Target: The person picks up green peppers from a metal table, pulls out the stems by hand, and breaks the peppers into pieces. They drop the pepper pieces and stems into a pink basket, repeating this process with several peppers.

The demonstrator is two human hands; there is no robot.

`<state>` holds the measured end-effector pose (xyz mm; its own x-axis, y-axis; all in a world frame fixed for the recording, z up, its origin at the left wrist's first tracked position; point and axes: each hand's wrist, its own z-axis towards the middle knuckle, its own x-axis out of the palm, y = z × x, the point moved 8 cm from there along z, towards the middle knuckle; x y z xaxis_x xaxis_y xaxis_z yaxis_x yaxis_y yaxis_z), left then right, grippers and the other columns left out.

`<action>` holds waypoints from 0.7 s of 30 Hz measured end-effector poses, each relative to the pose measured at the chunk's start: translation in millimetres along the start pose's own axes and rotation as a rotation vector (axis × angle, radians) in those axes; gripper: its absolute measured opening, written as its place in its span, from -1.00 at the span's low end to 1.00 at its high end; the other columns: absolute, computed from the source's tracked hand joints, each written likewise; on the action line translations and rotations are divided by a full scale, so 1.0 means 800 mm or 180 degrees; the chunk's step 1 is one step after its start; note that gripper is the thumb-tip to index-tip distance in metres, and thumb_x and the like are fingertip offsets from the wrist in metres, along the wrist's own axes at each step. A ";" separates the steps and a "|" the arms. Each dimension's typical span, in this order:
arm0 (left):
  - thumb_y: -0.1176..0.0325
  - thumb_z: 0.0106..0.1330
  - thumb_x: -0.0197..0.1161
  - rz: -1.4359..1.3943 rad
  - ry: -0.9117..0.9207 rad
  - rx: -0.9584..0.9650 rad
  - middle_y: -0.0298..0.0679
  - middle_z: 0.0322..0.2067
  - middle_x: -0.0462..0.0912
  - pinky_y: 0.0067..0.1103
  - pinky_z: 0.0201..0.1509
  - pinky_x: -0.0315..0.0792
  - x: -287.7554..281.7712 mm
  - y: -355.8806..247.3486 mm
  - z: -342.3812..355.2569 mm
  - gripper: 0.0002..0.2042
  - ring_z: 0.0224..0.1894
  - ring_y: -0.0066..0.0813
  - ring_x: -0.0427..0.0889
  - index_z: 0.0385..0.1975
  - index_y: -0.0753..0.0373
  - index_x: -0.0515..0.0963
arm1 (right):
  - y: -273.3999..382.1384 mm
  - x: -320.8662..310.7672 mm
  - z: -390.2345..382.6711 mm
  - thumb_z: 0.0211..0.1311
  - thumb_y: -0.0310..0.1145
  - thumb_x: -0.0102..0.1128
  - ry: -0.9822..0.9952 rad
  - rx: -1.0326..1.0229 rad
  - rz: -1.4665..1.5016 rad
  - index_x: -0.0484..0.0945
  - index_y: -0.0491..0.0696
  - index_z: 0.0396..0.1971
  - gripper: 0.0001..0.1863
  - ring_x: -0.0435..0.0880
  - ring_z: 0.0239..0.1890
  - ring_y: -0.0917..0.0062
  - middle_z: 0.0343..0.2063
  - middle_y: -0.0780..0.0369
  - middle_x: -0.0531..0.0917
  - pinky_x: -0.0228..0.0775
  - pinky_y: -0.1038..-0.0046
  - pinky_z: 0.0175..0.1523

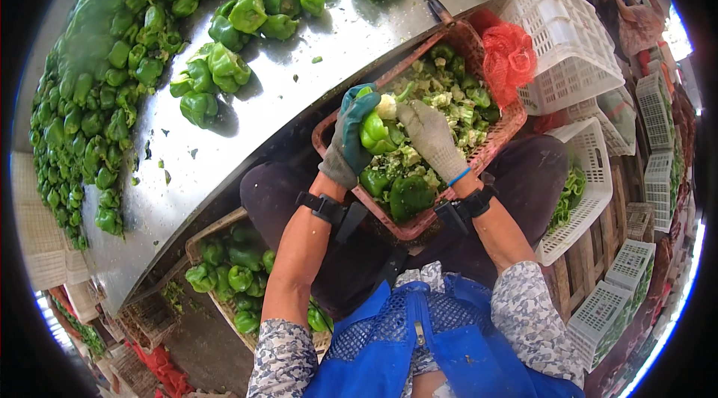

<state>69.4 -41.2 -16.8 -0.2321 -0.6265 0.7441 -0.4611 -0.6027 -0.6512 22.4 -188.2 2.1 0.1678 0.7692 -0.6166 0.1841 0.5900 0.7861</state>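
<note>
My left hand [348,136], in a teal and grey glove, grips a cut green pepper [378,135] above a red plastic crate [511,120]. My right hand [428,136], in a pale knit glove with a blue band at the wrist, has its fingers closed at the pepper's pale seed core [387,106], touching it. Below both hands, the crate holds pepper cores, seeds and green pieces [467,95]. A red mesh bag [507,54] lies over its upper right corner.
A steel table [247,114] bears a large pile of peppers [90,129] and several cut ones. At lower left is a crate of whole peppers [239,278]. On the right are white baskets [557,32], one with green strips [568,200], a wooden pallet [561,286] and stacked crates [658,189].
</note>
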 end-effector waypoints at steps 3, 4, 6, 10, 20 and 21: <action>0.33 0.30 0.33 0.0164 -0.0050 -0.0064 -0.39 -0.15 0.52 -0.49 -0.03 0.60 0.013 -0.003 -0.001 -0.68 -0.13 -0.52 0.60 0.03 0.13 0.49 | -0.007 0.002 0.002 0.42 0.06 0.12 0.0133 -0.0027 0.0533 0.57 -0.21 -0.16 -0.48 0.66 -0.35 0.24 -0.44 0.00 0.62 0.47 0.18 -0.24; 0.38 0.28 0.36 0.0627 -0.0263 0.0016 -0.40 -0.17 0.52 -0.55 -0.09 0.58 0.010 -0.007 -0.003 -0.68 -0.19 -0.57 0.58 0.01 0.14 0.49 | -0.002 0.002 0.001 0.42 0.06 0.12 0.0135 -0.0017 0.0531 0.57 -0.21 -0.16 -0.48 0.66 -0.35 0.24 -0.44 0.00 0.62 0.47 0.18 -0.24; 0.50 0.22 0.41 0.1382 -0.0405 0.0464 -0.41 -0.21 0.52 -0.66 -0.20 0.51 0.011 -0.014 -0.002 -0.64 -0.29 -0.65 0.53 -0.02 0.18 0.48 | -0.026 0.030 -0.013 0.44 0.04 0.12 0.0720 0.1404 0.1735 0.62 -0.20 -0.17 -0.49 0.66 -0.38 0.45 -0.47 0.16 0.62 0.50 0.32 -0.28; 0.47 0.17 0.42 0.2413 -0.0136 0.0367 -0.35 -0.16 0.54 -0.59 -0.10 0.52 0.049 -0.026 -0.018 -0.61 -0.22 -0.55 0.58 0.00 0.21 0.48 | -0.036 0.023 -0.017 0.43 0.03 0.15 0.0737 0.1678 0.1949 0.65 -0.19 -0.25 -0.50 0.63 -0.39 0.63 -0.50 0.31 0.56 0.52 0.46 -0.31; 0.43 0.06 0.46 0.4119 -0.0486 0.0067 -0.18 0.03 0.44 -0.42 -0.04 0.57 0.030 0.000 -0.005 -0.46 -0.01 -0.27 0.59 0.09 0.08 0.47 | -0.063 -0.030 -0.010 0.43 0.02 0.07 0.0275 0.0246 -0.1179 0.57 -0.18 -0.24 -0.52 0.65 -0.29 -0.11 -0.40 -0.12 0.66 0.47 -0.01 -0.17; 0.43 0.14 0.37 0.3561 -0.0428 0.0226 -0.18 0.05 0.43 -0.44 -0.15 0.64 0.030 -0.009 -0.002 -0.55 -0.04 -0.30 0.61 0.07 0.17 0.47 | -0.070 -0.032 -0.006 0.43 0.02 0.07 0.0239 0.0266 -0.1173 0.57 -0.18 -0.24 -0.52 0.65 -0.29 -0.11 -0.40 -0.12 0.66 0.47 -0.01 -0.17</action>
<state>65.5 -51.2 6.2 -0.3881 -0.8774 -0.2821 -0.0011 0.3065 -0.9519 2.9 -239.6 -25.9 0.0049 0.5269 -0.8499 0.2976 0.8106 0.5043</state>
